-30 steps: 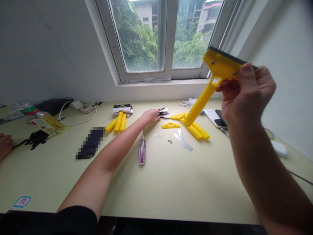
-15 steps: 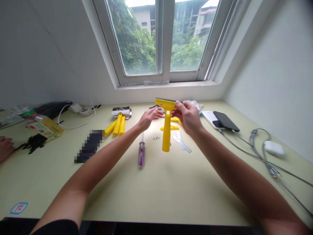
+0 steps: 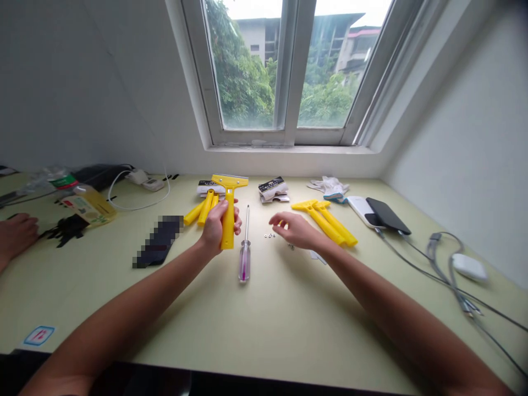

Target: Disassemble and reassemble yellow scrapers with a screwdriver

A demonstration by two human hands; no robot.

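My left hand (image 3: pixel 215 226) is wrapped round the handle of a yellow scraper (image 3: pixel 228 220), held upright with its wide head on top. My right hand (image 3: pixel 295 228) hovers over the table beside several small nuts (image 3: pixel 270 236), fingers curled but apart, holding nothing visible. Between the hands a screwdriver (image 3: pixel 245 261) with a clear purple handle lies on the table. Metal blades (image 3: pixel 317 256) are partly hidden under my right wrist. Two yellow scrapers (image 3: pixel 330 225) lie to the right, and yellow handles (image 3: pixel 201 210) lie behind my left hand.
Folded packaging (image 3: pixel 274 190) and a white glove (image 3: pixel 328 187) lie near the window. A power bank (image 3: pixel 363 212), a black phone (image 3: pixel 388 215), cables and a white case (image 3: pixel 469 266) are at the right. At the left are a bottle (image 3: pixel 93 203), a pixelated dark object (image 3: pixel 159 242) and another person's hand (image 3: pixel 18 236).
The scraper has passed from my right hand to my left and moved left. My right hand has let go and come down near the nuts. The view has shifted slightly left.
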